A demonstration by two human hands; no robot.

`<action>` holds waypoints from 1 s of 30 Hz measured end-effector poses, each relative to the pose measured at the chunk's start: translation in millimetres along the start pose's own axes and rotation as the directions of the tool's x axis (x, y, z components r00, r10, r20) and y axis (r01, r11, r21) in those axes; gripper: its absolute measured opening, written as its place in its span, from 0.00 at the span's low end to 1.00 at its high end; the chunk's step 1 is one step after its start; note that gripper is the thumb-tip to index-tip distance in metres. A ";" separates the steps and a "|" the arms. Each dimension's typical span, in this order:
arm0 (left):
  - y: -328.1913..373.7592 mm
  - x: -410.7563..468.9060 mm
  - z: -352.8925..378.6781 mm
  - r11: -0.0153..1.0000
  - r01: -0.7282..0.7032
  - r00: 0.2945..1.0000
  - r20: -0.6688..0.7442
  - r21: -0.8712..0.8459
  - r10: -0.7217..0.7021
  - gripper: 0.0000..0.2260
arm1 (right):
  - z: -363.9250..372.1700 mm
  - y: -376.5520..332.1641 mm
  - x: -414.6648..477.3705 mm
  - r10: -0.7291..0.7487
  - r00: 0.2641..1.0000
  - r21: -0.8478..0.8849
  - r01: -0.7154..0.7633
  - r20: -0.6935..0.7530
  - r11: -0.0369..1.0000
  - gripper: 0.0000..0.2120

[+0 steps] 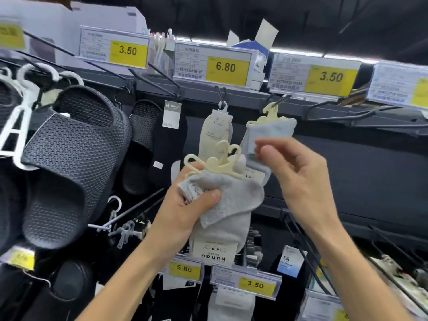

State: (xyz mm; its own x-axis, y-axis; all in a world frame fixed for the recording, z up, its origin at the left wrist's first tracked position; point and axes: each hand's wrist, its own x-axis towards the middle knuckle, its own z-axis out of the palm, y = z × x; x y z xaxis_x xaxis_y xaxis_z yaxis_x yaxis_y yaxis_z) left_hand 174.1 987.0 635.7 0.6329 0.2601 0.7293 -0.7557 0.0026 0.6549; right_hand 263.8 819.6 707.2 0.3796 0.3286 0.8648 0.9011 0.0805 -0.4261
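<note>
Shop aisle, sock wall.

Right hand [298,172], right of centre: thumb and forefinger pinched together on the lower edge of a pale blue knitted sock pair [271,132], the grip clamped at its paper band. The pair hangs from a cream plastic hanger [270,113] whose hook sits at the tip of a black wire peg [281,99], upper middle of the frame, below the yellow price tag marked 3.50 [331,76]. Too blurred to tell if the hook is over the wire. Pinching low looks meant to steady the pair and steer the hook on.

Left hand [185,205], lower centre: fingers and thumb curled round a bundle of grey ribbed socks [231,198], grip closed on them. Their cream hooks [217,163] fan up free above the knuckles, probably so the next pair can be picked off by its hook.

Just left of the blue pair, cream socks [215,133] hang on the neighbouring peg. Black mesh rubber slippers [74,144] fill the left of the frame, well apart from both hands
</note>
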 end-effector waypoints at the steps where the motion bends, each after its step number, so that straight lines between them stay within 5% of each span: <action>1: 0.4 0.4 2.9 1.000 -0.008 1.000 0.025 0.004 0.008 0.10 | 3.3 -7.3 -7.8 -0.020 0.998 0.012 0.019 0.052 1.000 0.09; 11: -1.1 -1.2 16.4 0.987 0.126 0.991 0.051 -0.102 -0.122 0.12 | 14.3 -8.3 -15.7 -0.082 0.997 0.080 0.082 0.004 0.993 0.04; 20: 12.1 2.0 6.2 0.993 0.086 0.976 0.191 0.079 -0.100 0.21 | 12.5 -4.3 -3.0 -0.057 0.981 0.079 0.043 0.185 0.996 0.22; 30: 21.4 11.1 2.1 0.982 0.055 0.969 0.228 0.183 -0.097 0.23 | 5.5 -12.3 4.0 0.015 0.981 0.167 -0.048 0.192 0.985 0.07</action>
State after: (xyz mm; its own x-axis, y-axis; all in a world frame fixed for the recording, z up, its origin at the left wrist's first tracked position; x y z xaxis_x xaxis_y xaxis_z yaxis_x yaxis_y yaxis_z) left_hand 165.3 988.0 658.2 0.7246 0.0318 0.6884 -0.6762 -0.1600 0.7192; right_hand 253.1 825.0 714.4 0.3460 0.5046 0.7910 0.8339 0.2210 -0.5058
